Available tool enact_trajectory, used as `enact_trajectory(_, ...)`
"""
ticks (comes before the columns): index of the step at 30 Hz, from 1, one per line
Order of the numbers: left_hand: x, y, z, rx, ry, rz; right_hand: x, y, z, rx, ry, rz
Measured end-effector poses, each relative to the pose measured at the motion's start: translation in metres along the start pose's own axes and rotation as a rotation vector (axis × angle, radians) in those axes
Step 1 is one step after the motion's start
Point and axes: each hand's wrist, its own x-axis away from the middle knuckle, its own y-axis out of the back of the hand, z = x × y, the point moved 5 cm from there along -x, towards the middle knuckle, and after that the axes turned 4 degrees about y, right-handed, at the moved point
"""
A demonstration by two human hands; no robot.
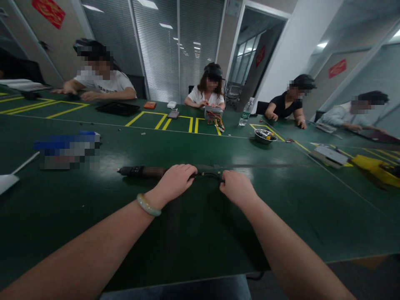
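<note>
An electric screwdriver (153,172) with a dark, brownish body lies across the green table, its tip to the left. My left hand (177,180), with a pale bangle at the wrist, is closed over its rear end and hides that part. From there a short stretch of black cable (210,174) runs rightward. My right hand (236,186) is closed around this cable, knuckles up, and the cable beyond it is hidden. Small brass-coloured bits show beside the cable between both hands.
Across the green table (200,146) several people sit working. A blue-and-white item (67,146), partly pixelated, lies at left. Further back are a black tray (118,108), a water bottle (246,112), a metal bowl (265,136) of small parts and a yellow container (375,168).
</note>
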Motion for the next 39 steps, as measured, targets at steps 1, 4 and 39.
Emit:
enact_trajectory(1, 0.000, 0.000, 0.001, 0.011, -0.004, 0.000, 0.001, 0.002, 0.002, 0.002, 0.001, -0.028)
enact_trajectory(4, 0.001, -0.001, 0.002, 0.049, -0.040, 0.018, 0.002, 0.007, 0.007, -0.047, 0.019, -0.098)
enact_trajectory(39, 0.002, 0.002, 0.003, 0.099, -0.054, 0.067, -0.008, -0.019, 0.039, -0.246, 0.329, -0.317)
